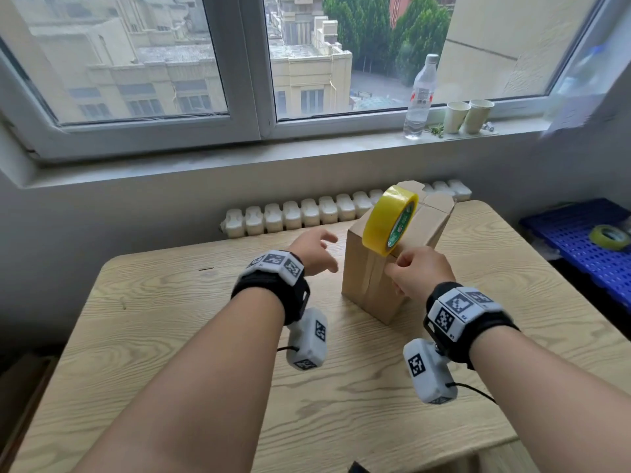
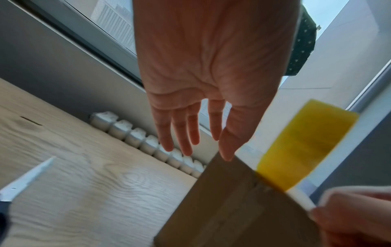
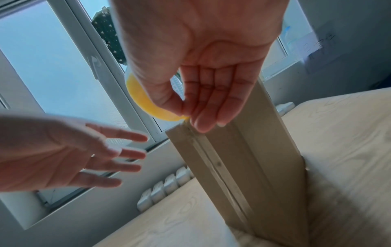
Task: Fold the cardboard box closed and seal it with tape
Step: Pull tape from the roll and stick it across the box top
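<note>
Fingers (image 2: 182, 133) of the left hand (image 1: 312, 250) are straight and spread, holding nothing; the hand hovers above the desk (image 1: 177, 336), just left of the cardboard box (image 1: 375, 285) and apart from it. In the left wrist view the palm faces the camera and the fingertips point toward the box's upper edge.

Cardboard box: stands upright on the desk, nearer the far edge than the near one and right of centre. A strip of clear tape (image 3: 213, 168) runs down the seam of the face turned toward the person. Its top flaps (image 1: 433, 206) are not folded flat; they rise at the far side.

Yellow tape roll (image 1: 391, 220): stands on edge at the box's near upper edge, tilted, its green-printed core facing right.

Right hand (image 1: 418, 271): thumb and forefinger pinch the tape at the point where it leaves the roll and meets the box's top edge, as the right wrist view shows; the remaining fingers (image 3: 224, 103) lie straight against the box face.

Window sill beyond the desk: a plastic bottle (image 1: 420, 97) and two paper cups (image 1: 467, 116). Far right: a second tape roll (image 1: 609, 236) on a blue crate (image 1: 577, 240).
</note>
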A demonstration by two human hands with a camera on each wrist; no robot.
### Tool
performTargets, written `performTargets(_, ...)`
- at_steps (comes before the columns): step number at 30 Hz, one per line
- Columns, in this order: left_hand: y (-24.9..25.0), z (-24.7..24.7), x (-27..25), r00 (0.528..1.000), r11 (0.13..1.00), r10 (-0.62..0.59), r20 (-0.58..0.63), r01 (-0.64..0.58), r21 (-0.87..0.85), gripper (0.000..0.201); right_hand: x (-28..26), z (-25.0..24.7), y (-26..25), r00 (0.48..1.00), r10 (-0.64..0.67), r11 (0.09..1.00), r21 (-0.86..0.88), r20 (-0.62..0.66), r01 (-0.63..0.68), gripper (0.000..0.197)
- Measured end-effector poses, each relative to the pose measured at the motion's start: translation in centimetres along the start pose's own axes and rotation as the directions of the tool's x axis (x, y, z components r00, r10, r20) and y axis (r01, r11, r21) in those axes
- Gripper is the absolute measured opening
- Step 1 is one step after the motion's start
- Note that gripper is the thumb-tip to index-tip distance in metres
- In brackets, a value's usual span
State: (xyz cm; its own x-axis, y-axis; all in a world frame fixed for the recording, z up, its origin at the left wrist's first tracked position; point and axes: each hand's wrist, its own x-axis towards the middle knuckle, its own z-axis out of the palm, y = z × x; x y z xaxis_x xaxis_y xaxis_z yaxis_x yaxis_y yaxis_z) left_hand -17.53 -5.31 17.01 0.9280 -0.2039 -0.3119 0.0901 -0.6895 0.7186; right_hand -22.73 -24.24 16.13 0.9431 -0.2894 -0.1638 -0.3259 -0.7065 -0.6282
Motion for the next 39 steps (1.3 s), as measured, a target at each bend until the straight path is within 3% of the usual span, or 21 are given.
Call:
performTargets(8, -8.3, -0.7, -0.7, 0.991, 0.991, -0.130, -0.030, 0.131, 0.025, 0.051, -1.2, 5.2, 0.7, 0.990, -0.001, 0.997, -0.072, 0.143, 0.012, 0.027)
performTargets(16, -17.1, -1.7, -2.5, 0.962, 0.963, -0.269, -0.042, 0.268, -0.026, 0.045, -0.3, 12.7, -2.3, 0.949, -0.137, 0.973, -0.138, 0.284, 0.182, 0.009)
performTargets(23, -23.9, -2.5, -4.1, 0.914, 0.914, -0.400, -0.065, 0.392, -0.105, 0.037, -0.5, 21.0, -5.5, 0.862, -0.222, 0.929, -0.169, 0.455, 0.329, 0.014)
performTargets(31, -26.4, -2.2, -3.0, 0.894, 0.886, -0.445, -0.042, 0.433, -0.165, 0.034, -0.5, 27.3, -7.0, 0.738, -0.259, 0.804, -0.284, 0.623, 0.523, 0.023)
performTargets(36, -26.9, -0.9, -2.7, 0.894, 0.882, -0.448, 0.008, 0.444, -0.157, 0.033, 0.2, 27.6, -5.7, 0.787, -0.196, 0.791, -0.380, 0.585, 0.479, 0.010)
performTargets(39, -26.6, -0.8, -2.5, 0.893, 0.882, -0.449, 0.024, 0.448, -0.147, 0.033, 0.7, 26.9, -4.4, 0.803, -0.151, 0.779, -0.431, 0.576, 0.456, 0.021)
